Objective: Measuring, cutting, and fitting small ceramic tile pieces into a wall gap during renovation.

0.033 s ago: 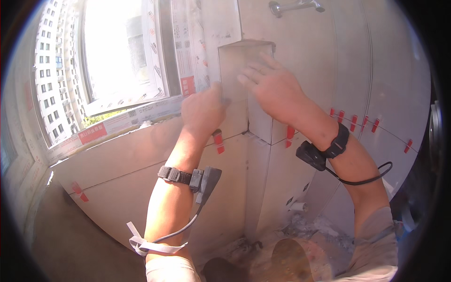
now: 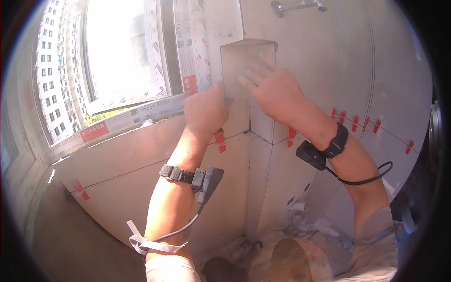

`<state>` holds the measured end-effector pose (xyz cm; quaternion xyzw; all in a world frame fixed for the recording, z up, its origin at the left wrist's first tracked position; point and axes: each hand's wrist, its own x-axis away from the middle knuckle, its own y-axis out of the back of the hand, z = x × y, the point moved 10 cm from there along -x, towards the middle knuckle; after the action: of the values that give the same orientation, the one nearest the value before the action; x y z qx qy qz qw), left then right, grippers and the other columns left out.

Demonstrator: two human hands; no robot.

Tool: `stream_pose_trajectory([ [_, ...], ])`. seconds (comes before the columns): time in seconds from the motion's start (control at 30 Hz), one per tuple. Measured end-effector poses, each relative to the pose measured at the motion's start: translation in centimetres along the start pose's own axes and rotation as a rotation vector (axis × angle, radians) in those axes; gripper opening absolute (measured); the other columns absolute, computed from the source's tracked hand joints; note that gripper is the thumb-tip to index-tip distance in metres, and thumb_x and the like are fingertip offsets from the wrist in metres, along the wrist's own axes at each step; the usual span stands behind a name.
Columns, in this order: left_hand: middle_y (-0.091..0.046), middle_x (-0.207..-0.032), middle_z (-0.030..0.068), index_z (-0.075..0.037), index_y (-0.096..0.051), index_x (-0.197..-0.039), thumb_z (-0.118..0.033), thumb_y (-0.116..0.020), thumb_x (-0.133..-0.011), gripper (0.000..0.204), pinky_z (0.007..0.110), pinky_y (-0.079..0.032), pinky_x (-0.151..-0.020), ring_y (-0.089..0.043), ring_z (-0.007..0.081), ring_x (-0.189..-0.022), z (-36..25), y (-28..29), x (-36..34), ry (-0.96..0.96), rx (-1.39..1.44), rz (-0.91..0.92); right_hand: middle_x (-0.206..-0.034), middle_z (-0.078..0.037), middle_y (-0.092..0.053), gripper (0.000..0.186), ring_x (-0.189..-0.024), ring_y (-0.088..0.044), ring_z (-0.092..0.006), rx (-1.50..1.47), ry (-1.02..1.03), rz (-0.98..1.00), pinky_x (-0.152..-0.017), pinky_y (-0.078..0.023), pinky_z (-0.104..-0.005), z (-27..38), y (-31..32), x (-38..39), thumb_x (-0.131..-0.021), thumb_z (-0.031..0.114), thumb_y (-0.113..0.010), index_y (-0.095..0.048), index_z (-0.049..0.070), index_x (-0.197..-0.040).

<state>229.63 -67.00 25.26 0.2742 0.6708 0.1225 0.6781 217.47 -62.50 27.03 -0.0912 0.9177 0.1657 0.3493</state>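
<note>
A beige wall tile [image 2: 233, 63] stands upright on the boxed-out column in the corner, its upper edge rough and dusty. Against its face rests my right hand [image 2: 279, 91], fingers spread and stretched out. My left hand [image 2: 205, 110] is closed at the tile's left side, beside the window frame, thumb pointing up; a small dark shape shows by its fingers, too hidden to name. Under my hands the column carries another tile [image 2: 261, 124]. Red tile-levelling wedges sit in the joint on both sides, one wedge [image 2: 220, 141] below my left hand and another wedge [image 2: 291, 136] below my right wrist.
An open window [image 2: 120, 51] is at the left, with a sill-side frame [image 2: 136, 113] wrapped in printed film. A metal tap [image 2: 300, 6] sticks out of the wall above. More red wedges [image 2: 355, 123] line the right wall. Below are a white pipe stub [image 2: 299, 206], rubble [image 2: 324, 225] and shoes.
The view has shifted very slightly, so the scene sits a little further right. Both hands keep their places at the tile.
</note>
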Motion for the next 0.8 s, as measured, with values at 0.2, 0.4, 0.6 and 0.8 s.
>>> stream_pose_trajectory([
  [0.2, -0.071, -0.081, 0.0171, -0.006, -0.059, -0.096, -0.035, -0.068, -0.086, 0.033, 0.048, -0.052, -0.071, -0.069, 0.0376, -0.081, 0.5, 0.5, -0.2, 0.039, 0.003, 0.034, -0.126, -0.019, -0.065, 0.059, -0.121, -0.059, -0.0336, 0.251, 0.094, 0.471, -0.117, -0.024, -0.0488, 6.5, -7.6, 2.7, -0.089, 0.016, -0.055, -0.046, -0.012, -0.14],
  [0.4, -0.073, -0.086, 0.0145, -0.007, -0.063, -0.108, -0.04, -0.071, -0.086, 0.04, 0.044, -0.053, -0.075, -0.07, 0.0341, -0.086, 0.7, 0.2, -0.2, 0.056, 0.024, 0.048, -0.119, -0.026, -0.065, 0.06, -0.114, -0.061, -0.0337, 0.005, -0.206, 0.51, -0.113, -0.027, -0.0461, 8.1, -9.2, 3.4, -0.087, 0.014, -0.054, -0.045, -0.017, -0.137],
  [0.6, -0.074, -0.09, 0.0137, -0.008, -0.063, -0.109, -0.039, -0.071, -0.086, 0.039, 0.044, -0.053, -0.077, -0.07, 0.0338, -0.088, 1.1, 0.2, -0.1, 0.096, 0.016, 0.057, -0.132, -0.032, -0.054, 0.057, -0.123, -0.053, -0.0411, -0.266, -0.372, 0.099, -0.107, -0.04, -0.0474, 5.4, -7.3, 3.0, -0.082, 0.001, -0.052, -0.044, -0.016, -0.136],
  [0.8, -0.074, -0.096, 0.0127, -0.011, -0.067, -0.109, -0.034, -0.068, -0.088, 0.031, 0.043, -0.053, -0.079, -0.069, 0.0337, -0.093, 2.0, 0.3, -0.7, 0.074, 0.116, 0.0, -0.14, -0.036, -0.046, 0.055, -0.131, -0.048, -0.0425, -0.232, -0.349, 0.085, -0.113, -0.035, -0.0464, 5.9, -7.6, 3.5, -0.082, 0.001, -0.052, -0.045, -0.016, -0.134],
])
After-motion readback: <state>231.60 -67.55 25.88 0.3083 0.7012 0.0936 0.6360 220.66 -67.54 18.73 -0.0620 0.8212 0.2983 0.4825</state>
